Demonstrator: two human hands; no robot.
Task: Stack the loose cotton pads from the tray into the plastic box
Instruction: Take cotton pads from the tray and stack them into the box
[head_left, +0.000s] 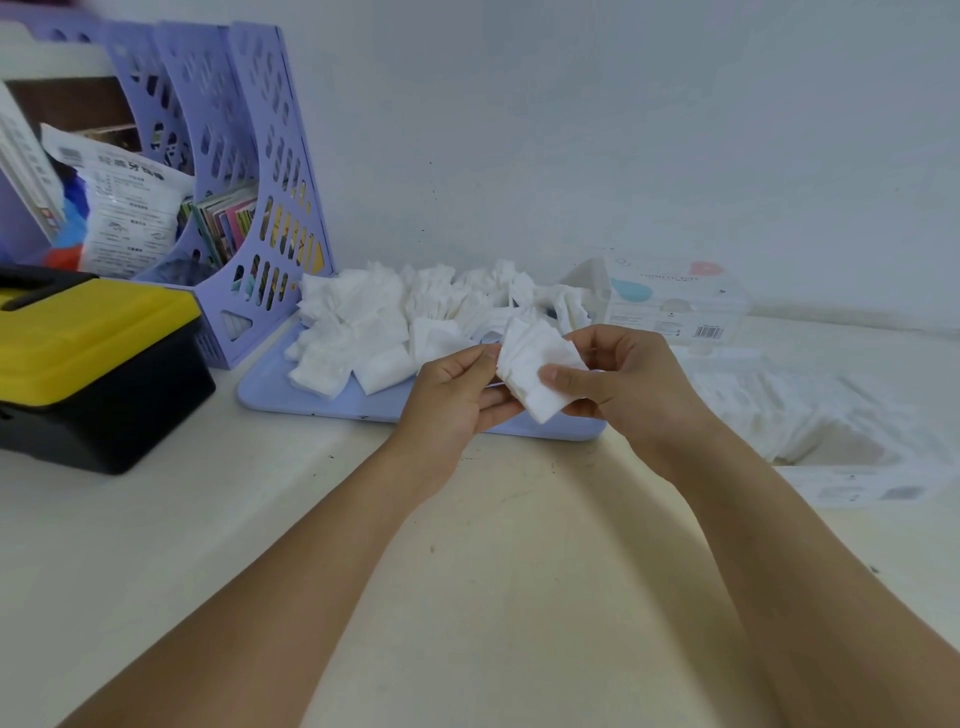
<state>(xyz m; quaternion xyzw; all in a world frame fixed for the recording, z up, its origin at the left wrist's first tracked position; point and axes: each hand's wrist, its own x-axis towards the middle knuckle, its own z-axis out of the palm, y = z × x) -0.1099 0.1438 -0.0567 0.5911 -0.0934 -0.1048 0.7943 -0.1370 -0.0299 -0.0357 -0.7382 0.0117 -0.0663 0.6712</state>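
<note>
Several loose white cotton pads (374, 322) lie heaped on a pale purple tray (270, 387) against the wall. Just above the tray's front edge, both hands hold a small fanned bundle of cotton pads (530, 364). My right hand (618, 384) pinches the bundle with thumb on top and fingers behind. My left hand (457, 389) touches its left edge with thumb and fingertips curled round it. The clear plastic box (831, 441) sits at the right with rows of pads inside. Its clear lid (675, 304), printed with a label, stands behind my right hand.
A purple file rack (249, 197) with books and packets stands at the back left. A yellow-and-black toolbox (88, 364) sits left of the tray. The cream tabletop (467, 545) stretches toward me under my forearms.
</note>
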